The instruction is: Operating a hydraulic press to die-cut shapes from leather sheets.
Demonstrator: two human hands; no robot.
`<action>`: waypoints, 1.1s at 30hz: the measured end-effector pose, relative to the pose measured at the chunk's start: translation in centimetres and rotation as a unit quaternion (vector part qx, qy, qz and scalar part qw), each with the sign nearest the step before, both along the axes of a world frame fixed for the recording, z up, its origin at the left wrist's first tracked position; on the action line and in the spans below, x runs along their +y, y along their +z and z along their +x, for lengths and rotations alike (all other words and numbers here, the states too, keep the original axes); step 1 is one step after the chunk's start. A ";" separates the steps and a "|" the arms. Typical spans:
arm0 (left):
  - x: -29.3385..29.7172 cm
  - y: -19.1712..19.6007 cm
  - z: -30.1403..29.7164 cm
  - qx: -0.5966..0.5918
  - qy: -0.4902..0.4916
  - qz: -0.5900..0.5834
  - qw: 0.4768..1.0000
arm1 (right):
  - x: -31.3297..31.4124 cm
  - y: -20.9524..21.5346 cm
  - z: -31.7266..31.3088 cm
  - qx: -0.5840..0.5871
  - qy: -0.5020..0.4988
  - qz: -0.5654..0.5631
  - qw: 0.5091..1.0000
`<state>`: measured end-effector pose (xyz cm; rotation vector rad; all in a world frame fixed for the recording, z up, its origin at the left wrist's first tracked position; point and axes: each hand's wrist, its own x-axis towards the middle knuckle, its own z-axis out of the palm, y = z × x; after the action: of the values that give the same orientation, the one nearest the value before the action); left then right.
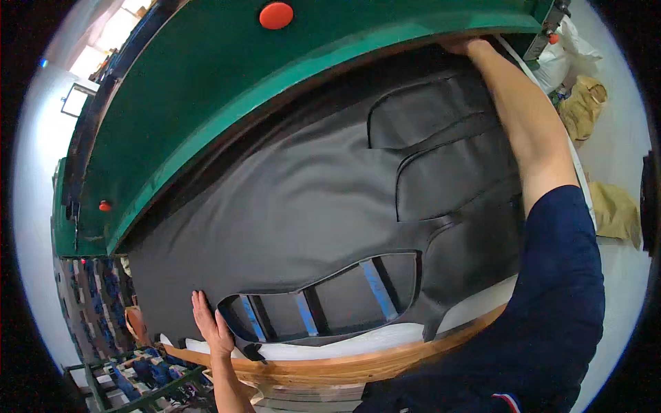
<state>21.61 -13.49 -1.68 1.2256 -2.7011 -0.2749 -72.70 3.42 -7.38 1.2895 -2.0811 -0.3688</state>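
Note:
A wide sheet of smooth black leather-like material [275,213] spreads before me. On its near edge lies a long, curved cutting die [341,297] with a thin dark rim and three blue crossbars. My left hand [212,327] rests flat with fingers stretched, on the sheet beside the die's left end. My right arm reaches far across to the sheet's back right corner. There my right hand [469,47] is at the sheet's far edge, under the green beam, its fingers mostly hidden. Curved cut lines outline several shapes [441,110] in the sheet's right part.
A green press beam [296,89] with a red button [276,15] spans the far side. The wooden table edge [310,372] runs along the front, with white material [372,341] under the sheet. Sacks [584,103] lie on the floor at right; a rack [148,378] stands lower left.

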 end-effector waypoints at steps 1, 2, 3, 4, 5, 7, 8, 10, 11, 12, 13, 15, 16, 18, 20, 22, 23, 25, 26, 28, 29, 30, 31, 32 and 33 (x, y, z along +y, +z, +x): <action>0.1 0.4 0.1 -0.018 0.003 -0.001 1.000 | -0.4 -1.2 0.8 -0.075 0.004 -0.002 0.997; 0.2 0.8 0.8 -0.023 0.006 -0.004 1.000 | -2.0 -1.3 3.1 -0.146 0.009 -0.005 0.989; 0.3 1.1 1.1 -0.024 0.007 -0.006 1.000 | -3.2 -0.6 5.4 -0.212 0.013 -0.008 0.977; 0.9 2.0 1.7 -0.039 0.018 -0.012 0.999 | -5.7 -0.2 10.5 -0.282 0.026 -0.012 0.959; 1.4 2.7 2.2 -0.049 0.031 -0.016 0.998 | -8.2 2.0 15.7 -0.342 0.036 -0.015 0.939; 1.4 2.3 1.8 -0.048 0.031 -0.016 0.998 | -8.6 6.1 22.2 -0.430 0.088 0.021 0.898; 1.4 2.0 2.3 -0.046 0.033 -0.014 0.998 | -8.7 9.1 29.3 -0.475 0.170 -0.004 0.864; 1.0 1.3 1.5 -0.043 0.031 -0.013 0.999 | -11.1 9.2 35.1 -0.465 0.253 0.081 0.844; 1.1 1.3 1.6 -0.043 0.034 -0.014 0.998 | -12.6 9.0 38.2 -0.468 0.316 0.096 0.820; 1.0 1.2 1.6 -0.042 0.030 -0.012 0.999 | -13.5 7.7 41.0 -0.451 0.351 0.070 0.817; 0.9 1.1 1.7 -0.043 0.026 -0.009 0.999 | -14.3 7.0 42.9 -0.382 0.398 0.064 0.831; 1.1 1.4 1.1 -0.048 0.031 -0.015 0.998 | -16.1 6.4 44.2 -0.384 0.383 0.074 0.837; 1.2 1.4 1.1 -0.045 0.029 -0.013 0.998 | -17.2 7.2 43.1 -0.418 0.303 0.107 0.850; 0.8 1.2 1.2 -0.039 0.027 -0.014 0.999 | -18.3 8.7 39.1 -0.454 0.218 0.085 0.860; 0.8 1.4 1.1 -0.040 0.039 -0.015 0.998 | -16.3 7.5 35.9 -0.429 0.177 0.017 0.886; 0.9 1.6 1.2 -0.036 0.048 -0.022 0.998 | -13.3 7.9 35.3 -0.412 0.094 0.032 0.906; 1.0 1.8 1.2 -0.035 0.052 -0.028 0.998 | -11.6 8.8 35.6 -0.425 0.047 0.061 0.902; 1.0 1.6 1.0 -0.032 0.058 -0.028 0.997 | -7.2 11.1 36.6 -0.424 0.063 0.036 0.903; 0.7 1.1 1.1 -0.027 0.060 -0.028 0.997 | -4.8 11.9 37.4 -0.428 0.077 0.008 0.900; 0.6 0.6 0.3 -0.012 0.064 -0.023 0.998 | 0.5 12.6 39.4 -0.407 0.109 -0.070 0.904; 0.8 0.7 0.1 -0.005 0.074 -0.017 0.997 | 3.0 12.9 40.8 -0.392 0.158 -0.138 0.896; 0.9 0.5 0.4 -0.003 0.076 -0.021 0.997 | 5.4 13.5 42.9 -0.396 0.166 -0.160 0.889; 1.0 0.3 0.5 0.014 0.079 -0.021 0.997 | 7.9 14.1 45.2 -0.399 0.175 -0.181 0.882; 1.2 0.4 0.5 0.033 0.085 -0.029 0.995 | 10.3 14.6 47.8 -0.409 0.186 -0.205 0.869; 1.3 0.5 0.2 0.053 0.092 -0.036 0.994 | 12.9 14.5 50.1 -0.382 0.194 -0.218 0.877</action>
<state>21.80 -12.21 -1.21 1.3862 -2.4670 -0.2097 -22.56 16.37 7.08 1.6619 -2.2147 0.8817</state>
